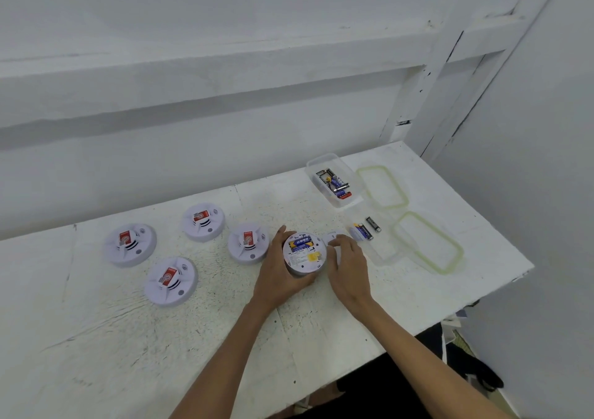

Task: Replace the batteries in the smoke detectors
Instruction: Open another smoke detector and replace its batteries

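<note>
My left hand (pixel 279 269) grips a white round smoke detector (pixel 303 254) turned back side up, with blue and yellow batteries showing in its open compartment. My right hand (pixel 347 259) rests against the detector's right side, fingertips on a small white cover piece (pixel 334 235) lying on the table. Several more detectors lie face up to the left, each with a red label: one beside my left hand (pixel 247 243), one further back (pixel 203 222), one at far left (pixel 130 245), one nearer me (pixel 171 281).
A clear box (pixel 334 179) with several batteries stands at the back right. A second clear box (pixel 369 235) holds two batteries. Two green-rimmed lids (pixel 382 187), (pixel 429 241) lie to the right, near the white table's right edge (pixel 482 293).
</note>
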Tool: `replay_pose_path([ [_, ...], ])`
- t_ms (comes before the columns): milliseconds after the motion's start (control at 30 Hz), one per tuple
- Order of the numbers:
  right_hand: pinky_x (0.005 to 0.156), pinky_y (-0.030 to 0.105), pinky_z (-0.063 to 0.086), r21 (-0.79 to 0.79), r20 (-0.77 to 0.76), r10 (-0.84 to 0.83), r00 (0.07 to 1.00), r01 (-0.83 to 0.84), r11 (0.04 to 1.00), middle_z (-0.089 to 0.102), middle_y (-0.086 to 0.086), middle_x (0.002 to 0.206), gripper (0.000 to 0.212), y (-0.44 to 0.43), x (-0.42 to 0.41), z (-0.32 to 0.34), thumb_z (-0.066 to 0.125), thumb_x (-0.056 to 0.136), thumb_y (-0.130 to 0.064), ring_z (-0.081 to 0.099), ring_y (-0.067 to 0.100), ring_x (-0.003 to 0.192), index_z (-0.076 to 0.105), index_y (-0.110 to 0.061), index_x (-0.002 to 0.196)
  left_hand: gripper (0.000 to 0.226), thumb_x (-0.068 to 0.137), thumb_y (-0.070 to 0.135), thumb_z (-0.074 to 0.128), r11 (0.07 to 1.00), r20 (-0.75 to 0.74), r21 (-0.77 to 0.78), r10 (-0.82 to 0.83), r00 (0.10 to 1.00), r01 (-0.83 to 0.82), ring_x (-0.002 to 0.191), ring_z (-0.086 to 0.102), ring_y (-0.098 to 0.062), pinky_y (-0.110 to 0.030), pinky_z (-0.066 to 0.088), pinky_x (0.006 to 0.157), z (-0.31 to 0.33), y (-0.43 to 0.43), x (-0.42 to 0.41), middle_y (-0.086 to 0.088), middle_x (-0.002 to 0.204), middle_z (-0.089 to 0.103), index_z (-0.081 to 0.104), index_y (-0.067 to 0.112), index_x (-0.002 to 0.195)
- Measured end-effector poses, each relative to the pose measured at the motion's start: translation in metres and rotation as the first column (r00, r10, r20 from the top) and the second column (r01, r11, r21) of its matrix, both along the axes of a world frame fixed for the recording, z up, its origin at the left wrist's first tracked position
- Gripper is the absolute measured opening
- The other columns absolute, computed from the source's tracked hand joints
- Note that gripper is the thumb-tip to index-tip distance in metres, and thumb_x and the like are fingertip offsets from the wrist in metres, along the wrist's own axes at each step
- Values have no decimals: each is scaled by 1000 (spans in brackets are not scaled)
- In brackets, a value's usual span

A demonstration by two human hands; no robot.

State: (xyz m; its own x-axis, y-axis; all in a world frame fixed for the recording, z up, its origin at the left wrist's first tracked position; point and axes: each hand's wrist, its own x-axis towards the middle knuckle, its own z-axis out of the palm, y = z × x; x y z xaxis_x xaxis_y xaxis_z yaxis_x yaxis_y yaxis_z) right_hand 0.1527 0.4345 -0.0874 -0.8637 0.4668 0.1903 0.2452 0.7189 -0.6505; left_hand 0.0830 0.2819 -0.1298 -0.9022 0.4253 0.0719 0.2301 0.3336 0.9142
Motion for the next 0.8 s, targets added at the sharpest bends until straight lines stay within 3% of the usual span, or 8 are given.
replay_pose_path([
  [67, 88, 13, 36, -22, -2, 42, 999, -42, 999, 61, 3, 120, 16, -5, -8, 8, 54, 100, -16, 52, 12, 109, 62, -10, 111, 88, 73, 69, 78, 999, 25, 2, -38, 999, 38, 146, 40, -22, -47, 30, 124, -6, 1, -2, -5, 155, 45, 32, 47, 145],
  [167, 83, 16, 41, -11, 77, 41, 996, -40, 999, 63, 7, 118, 20, -10, -22, 14, 52, 100, -16, 57, 17, 107, 67, -6, 108, 105, 68, 89, 64, 998, 96, 3, -61, 994, 61, 145, 40, -20, -46, 29, 124, -16, 1, -5, -4, 155, 45, 35, 28, 149],
  [333, 76, 26, 57, -11, 294, -1, 956, 4, 1000, 70, 12, 105, 30, -10, -37, 19, 46, 102, -23, 68, 20, 90, 69, -3, 106, 100, 64, 88, 68, 999, 166, 39, -40, 985, 34, 138, 48, -22, -41, 34, 121, -7, 2, -3, -3, 147, 49, 36, 35, 142],
  [400, 79, 35, 60, 30, 389, -22, 921, 11, 999, 71, 13, 104, 31, -10, -41, 24, 47, 102, -25, 69, 23, 90, 69, -4, 106, 107, 63, 88, 69, 998, 190, 37, -53, 980, 47, 138, 48, -23, -46, 34, 121, -4, 2, -1, -4, 147, 49, 36, 29, 145],
  [500, 83, 36, 59, 53, 507, -14, 862, -15, 998, 70, 13, 108, 30, -13, -49, 32, 50, 100, -28, 69, 27, 97, 65, -4, 112, 121, 59, 88, 72, 997, 240, 63, -68, 968, 54, 136, 47, -14, -44, 38, 119, 1, 2, -1, 2, 148, 46, 32, 20, 151],
  [567, 82, 36, 59, 19, 545, 2, 838, -15, 1000, 70, 13, 108, 26, -11, -55, 34, 49, 99, -28, 68, 28, 98, 62, -6, 103, 133, 54, 93, 69, 994, 241, 82, -88, 966, 70, 140, 45, -23, -47, 35, 121, 3, 3, -2, -7, 152, 45, 29, 14, 152],
  [667, 77, 36, 57, -56, 567, 9, 824, 27, 998, 66, 10, 93, 20, -3, -62, 37, 48, 95, -27, 67, 28, 92, 50, -10, 84, 134, 47, 92, 72, 996, 234, 62, -70, 970, 57, 138, 45, -18, -36, 35, 120, 9, 3, 0, 2, 146, 46, 25, 20, 150],
  [800, 63, 29, 46, -103, 583, 28, 812, 40, 994, 52, 3, 75, 32, -2, -70, 45, 49, 95, -25, 59, 25, 81, 37, -18, 66, 131, 49, 69, 84, 998, 205, 37, -55, 977, 49, 134, 50, -12, -38, 40, 118, 12, -1, 1, 5, 145, 51, 31, 11, 154],
])
